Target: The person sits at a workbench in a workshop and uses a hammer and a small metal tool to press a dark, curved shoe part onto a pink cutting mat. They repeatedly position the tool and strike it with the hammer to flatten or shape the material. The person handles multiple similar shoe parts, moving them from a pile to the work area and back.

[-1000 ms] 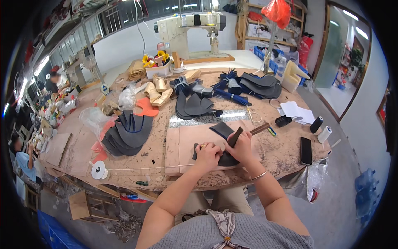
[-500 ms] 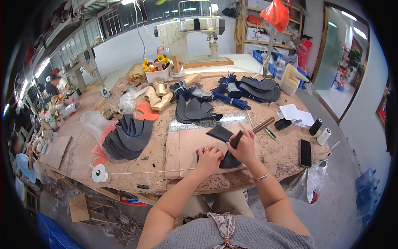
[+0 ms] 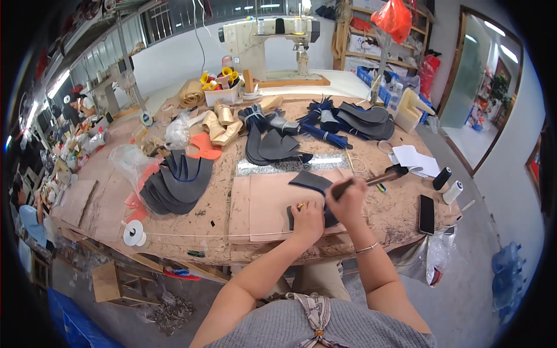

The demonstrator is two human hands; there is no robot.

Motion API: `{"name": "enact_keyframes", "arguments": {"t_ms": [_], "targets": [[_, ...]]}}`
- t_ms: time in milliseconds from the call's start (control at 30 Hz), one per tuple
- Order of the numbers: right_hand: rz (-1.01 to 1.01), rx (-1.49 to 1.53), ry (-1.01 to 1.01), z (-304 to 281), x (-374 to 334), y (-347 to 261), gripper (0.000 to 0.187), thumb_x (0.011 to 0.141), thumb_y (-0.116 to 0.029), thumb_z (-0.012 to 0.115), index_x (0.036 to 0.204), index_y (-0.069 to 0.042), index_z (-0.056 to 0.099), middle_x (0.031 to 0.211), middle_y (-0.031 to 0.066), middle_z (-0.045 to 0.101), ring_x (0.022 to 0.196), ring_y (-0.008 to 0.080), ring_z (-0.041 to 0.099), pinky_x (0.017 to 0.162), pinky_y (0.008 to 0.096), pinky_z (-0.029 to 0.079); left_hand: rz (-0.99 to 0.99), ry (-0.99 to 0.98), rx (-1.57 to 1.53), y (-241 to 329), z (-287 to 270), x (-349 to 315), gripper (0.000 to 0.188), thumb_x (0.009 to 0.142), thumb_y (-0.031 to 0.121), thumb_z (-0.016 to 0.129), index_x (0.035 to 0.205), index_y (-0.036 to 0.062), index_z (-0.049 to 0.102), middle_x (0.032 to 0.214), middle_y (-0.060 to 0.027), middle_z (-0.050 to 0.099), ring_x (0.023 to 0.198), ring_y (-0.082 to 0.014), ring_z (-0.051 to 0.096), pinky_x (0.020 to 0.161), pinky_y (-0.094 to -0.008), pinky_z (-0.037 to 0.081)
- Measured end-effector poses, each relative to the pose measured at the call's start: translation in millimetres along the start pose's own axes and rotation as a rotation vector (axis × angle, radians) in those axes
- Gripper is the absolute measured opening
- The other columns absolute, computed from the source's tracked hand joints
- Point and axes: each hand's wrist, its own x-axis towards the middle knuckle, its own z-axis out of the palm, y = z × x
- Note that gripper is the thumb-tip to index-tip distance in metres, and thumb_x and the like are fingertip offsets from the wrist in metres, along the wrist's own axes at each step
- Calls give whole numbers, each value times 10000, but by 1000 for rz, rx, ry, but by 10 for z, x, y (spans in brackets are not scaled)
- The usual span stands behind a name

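Observation:
My left hand (image 3: 306, 218) presses flat on a dark leather piece (image 3: 311, 182) that lies on a tan board (image 3: 261, 203) near the table's front edge. A ring shows on one of its fingers. My right hand (image 3: 347, 201) is closed around the handle of a hammer (image 3: 380, 176), whose dark head points right, just above the leather piece. Both hands sit side by side and nearly touch.
Stacks of dark cut leather pieces (image 3: 174, 182) lie left and at the back (image 3: 362, 118). A sewing machine (image 3: 270, 35) stands at the far edge. A phone (image 3: 426, 214), two thread spools (image 3: 448, 185) and white paper (image 3: 413, 159) are at right. A person (image 3: 26, 211) sits far left.
My right hand has drawn the hammer in lower over the leather piece, and my left hand has slid a little right along it.

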Motion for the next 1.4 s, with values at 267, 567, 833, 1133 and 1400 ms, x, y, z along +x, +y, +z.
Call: {"name": "enact_keyframes", "arguments": {"t_ms": [267, 567, 833, 1133, 1400], "targets": [[-24, 158, -93, -42, 50, -11, 178, 689, -160, 772, 800, -102, 646, 796, 29, 631, 875, 263, 587, 898, 415, 366, 168, 12, -107, -200, -173, -22, 43, 845, 129, 656, 884, 109, 655, 939, -61, 621, 977, -280, 600, 855, -439, 431], [33, 232, -183, 5, -66, -51, 189, 722, -153, 744, 805, -39, 618, 767, 89, 611, 837, 274, 578, 891, 419, 385, 145, 135, -224, -215, -439, -114, 146, 835, 193, 708, 945, 101, 678, 947, -56, 622, 933, -300, 594, 822, -442, 436], [57, 173, -63, 119, -154, -114, 158, 724, -130, 732, 795, -51, 615, 753, 81, 604, 823, 268, 575, 880, 408, 393, 169, -5, -187, -640, -827, -719, 167, 760, 190, 783, 888, 119, 701, 865, -25, 619, 879, -240, 591, 773, -377, 456], [63, 194, -80, 89, -158, -92, 182, 700, -124, 738, 815, -60, 612, 763, 72, 606, 833, 265, 569, 894, 410, 382, -264, -192, -510, -1102, -1168, -318, 74, 840, 91, 751, 850, 37, 701, 793, -73, 665, 678, -151, 632, 618, -296, 498], [81, 198, -74, 83, -147, -118, 202, 670, -130, 757, 808, -92, 614, 772, 46, 605, 847, 256, 566, 903, 407, 378, 132, -187, -309, -648, -887, -468, 151, 801, 136, 796, 824, 34, 687, 804, -56, 653, 717, -140, 602, 661, -291, 488]]}}
